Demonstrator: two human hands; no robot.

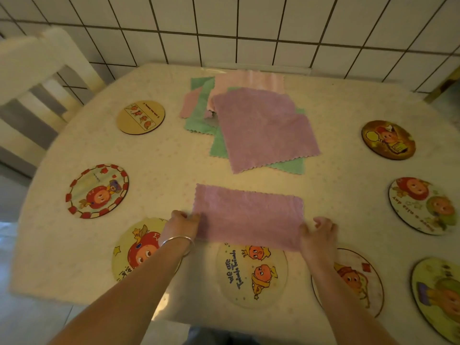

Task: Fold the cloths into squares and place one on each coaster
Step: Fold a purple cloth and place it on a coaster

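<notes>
A purple cloth [249, 215], folded into a wide rectangle, lies in front of me on the table. My left hand [183, 226] pinches its near left corner, and my right hand [318, 235] grips its near right corner. Its near edge overlaps the "We are" coaster [251, 277]. A loose pile of cloths [249, 120] in purple, green and pink lies at the table's far middle. Several round cartoon coasters ring the table, among them the red-bordered coaster [97, 191] and the star coaster [135, 250] under my left wrist.
The table [161, 158] has a pale spotted cover. More coasters lie on the right: a brown coaster [388, 140] and a white coaster [423, 205]. A white chair [37, 78] stands at the far left. A tiled wall [249, 28] runs behind the table.
</notes>
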